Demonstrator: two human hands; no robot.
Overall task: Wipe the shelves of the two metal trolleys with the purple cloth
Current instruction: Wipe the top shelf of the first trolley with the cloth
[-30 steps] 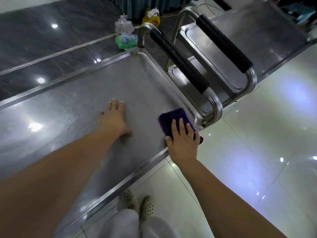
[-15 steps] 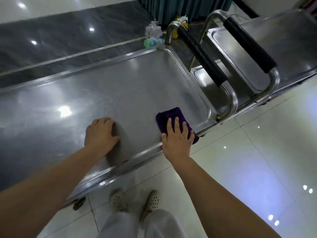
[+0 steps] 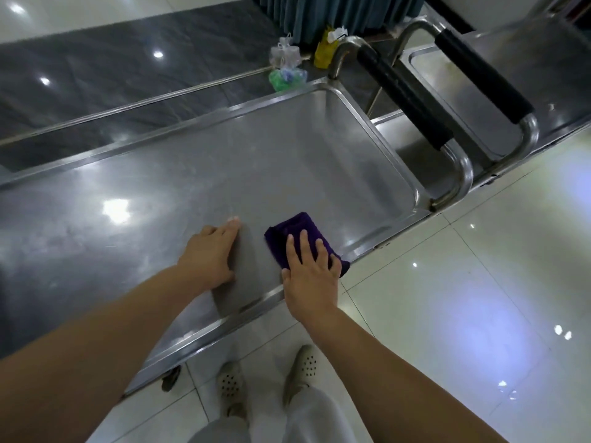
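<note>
The near metal trolley's top shelf fills the middle of the view, its handle with a black grip at the right end. A folded purple cloth lies near the shelf's front rim. My right hand presses flat on the cloth with straight fingers. My left hand rests flat on the bare metal just left of the cloth. The second trolley stands to the right, behind its own black-gripped handle.
Plastic bags and a yellow bag sit on the dark floor behind the trolley, by a teal curtain. Glossy white tiles spread to the right. My feet in perforated shoes stand at the trolley's front edge.
My right hand has slid the cloth leftward along the front rim, away from the handle corner. My left hand stays on the shelf, now close beside the cloth with its fingers straight again.
</note>
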